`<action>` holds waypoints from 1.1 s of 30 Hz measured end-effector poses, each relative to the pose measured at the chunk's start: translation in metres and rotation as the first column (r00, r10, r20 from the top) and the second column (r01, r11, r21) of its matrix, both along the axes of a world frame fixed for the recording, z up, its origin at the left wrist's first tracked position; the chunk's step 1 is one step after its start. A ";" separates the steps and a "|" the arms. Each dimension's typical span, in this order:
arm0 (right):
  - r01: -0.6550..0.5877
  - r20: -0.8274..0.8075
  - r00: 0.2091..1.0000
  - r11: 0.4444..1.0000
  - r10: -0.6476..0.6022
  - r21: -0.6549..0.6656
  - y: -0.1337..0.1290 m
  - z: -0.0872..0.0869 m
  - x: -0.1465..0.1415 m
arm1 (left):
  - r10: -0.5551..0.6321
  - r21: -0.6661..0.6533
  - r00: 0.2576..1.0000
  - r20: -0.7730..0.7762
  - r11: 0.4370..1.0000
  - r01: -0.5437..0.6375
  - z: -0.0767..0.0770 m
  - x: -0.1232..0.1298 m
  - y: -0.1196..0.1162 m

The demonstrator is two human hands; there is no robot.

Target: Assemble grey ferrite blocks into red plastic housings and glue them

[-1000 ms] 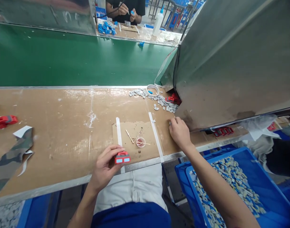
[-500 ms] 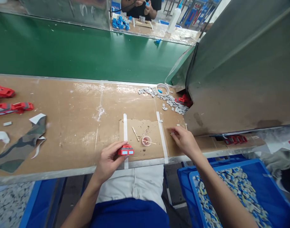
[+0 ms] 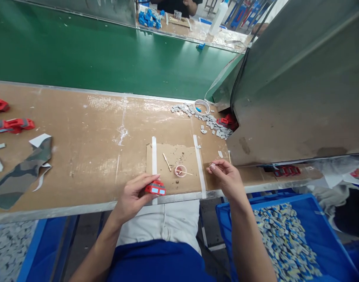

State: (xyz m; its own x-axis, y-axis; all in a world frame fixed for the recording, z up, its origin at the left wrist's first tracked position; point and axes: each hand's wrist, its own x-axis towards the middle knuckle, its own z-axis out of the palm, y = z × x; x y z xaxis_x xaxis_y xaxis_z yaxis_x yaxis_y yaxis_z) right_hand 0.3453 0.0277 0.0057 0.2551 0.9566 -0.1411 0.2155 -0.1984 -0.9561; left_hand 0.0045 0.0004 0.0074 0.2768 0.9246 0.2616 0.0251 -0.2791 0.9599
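Close to the table's front edge, my left hand [image 3: 134,196] grips a small red toy vehicle [image 3: 156,188] between thumb and fingers, its light blue windows facing me. My right hand [image 3: 228,178] is over the table, right of a white tape strip [image 3: 199,166], its thumb and fingertips pinched together. Something small and pale may be between them, too small to name. Between the hands lies a cardboard sheet [image 3: 167,150]. On it stands a small clear cup [image 3: 180,170] with a thin stick across it. Another short stick [image 3: 167,161] lies beside the cup.
Small grey pieces [image 3: 209,120] are scattered around a tape roll [image 3: 202,107] at the back right, beside a metal panel [image 3: 285,98]. More red toys [image 3: 19,124] and camouflage cloth [image 3: 26,172] lie left. Blue bins flank me; beyond the green belt [image 3: 109,58] sits another person.
My right hand has turned slightly and its fingertips have drawn together. A small pale piece shows on the table just beyond it. The red toy vehicle in my left hand has tilted a little.
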 end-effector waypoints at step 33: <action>-0.421 0.064 0.907 0.895 0.416 0.145 -0.060 0.059 -0.123 | -0.172 -0.226 0.978 0.121 0.954 0.196 -0.003 0.000 -0.008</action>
